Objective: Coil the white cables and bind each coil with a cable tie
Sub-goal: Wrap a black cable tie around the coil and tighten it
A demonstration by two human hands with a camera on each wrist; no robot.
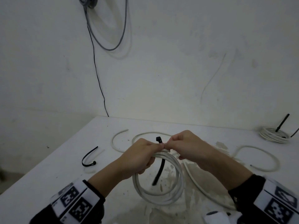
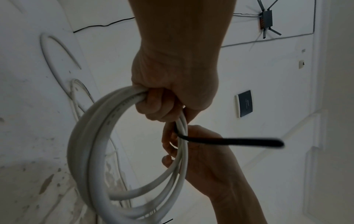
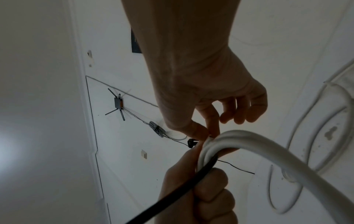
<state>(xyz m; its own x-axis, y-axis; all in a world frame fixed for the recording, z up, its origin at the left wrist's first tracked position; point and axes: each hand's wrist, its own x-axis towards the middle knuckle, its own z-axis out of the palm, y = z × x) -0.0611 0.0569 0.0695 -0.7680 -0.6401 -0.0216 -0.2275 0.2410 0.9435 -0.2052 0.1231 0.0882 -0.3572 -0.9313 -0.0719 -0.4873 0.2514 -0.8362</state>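
A white cable coil [image 1: 161, 194] hangs just above the white table [image 1: 64, 167]. My left hand [image 1: 152, 159] grips the top of the coil, fingers curled round the strands [image 2: 86, 144]. A black cable tie [image 1: 160, 170] passes through the coil there. Its head [image 1: 158, 139] sticks up above the strands and its tail hangs down inside the loop. My right hand [image 1: 165, 145] pinches the tie just below the head with thumb and forefinger [image 3: 208, 131]; its other fingers are loosely curled. The tie's tail [image 3: 182, 186] crosses in front of the left hand [image 3: 201, 197].
A spare black cable tie [image 1: 88, 156] lies on the table to the left. Loose white cables lie behind the hands [image 1: 116, 139] and to the right [image 1: 258, 159]. A bound coil [image 1: 273, 135] sits at the far right. Grey cable [image 1: 113, 46] hangs on the wall.
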